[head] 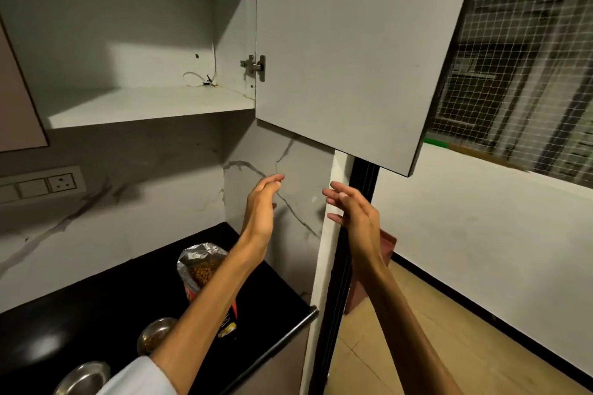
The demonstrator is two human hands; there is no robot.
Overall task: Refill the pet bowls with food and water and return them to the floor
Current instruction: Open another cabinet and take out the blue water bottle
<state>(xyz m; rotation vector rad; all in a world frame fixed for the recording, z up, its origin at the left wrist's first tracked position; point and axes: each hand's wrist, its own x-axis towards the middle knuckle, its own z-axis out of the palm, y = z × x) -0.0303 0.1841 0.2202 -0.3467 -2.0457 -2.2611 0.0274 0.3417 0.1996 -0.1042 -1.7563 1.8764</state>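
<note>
Two steel bowls point(84, 378) (one point(156, 334) holding kibble) were seen on the black counter point(96, 305), beside an opened food bag point(200, 269). Well above them, under the open cabinet door point(346, 48), the left hand point(261, 207) and right hand point(353, 215) were raised with fingers loosely spread, nothing being held.

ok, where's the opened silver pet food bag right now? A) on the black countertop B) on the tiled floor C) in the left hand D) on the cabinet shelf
A: the opened silver pet food bag stands on the black countertop, kibble showing, while the left hand and right hand are raised, holding nothing.
</note>
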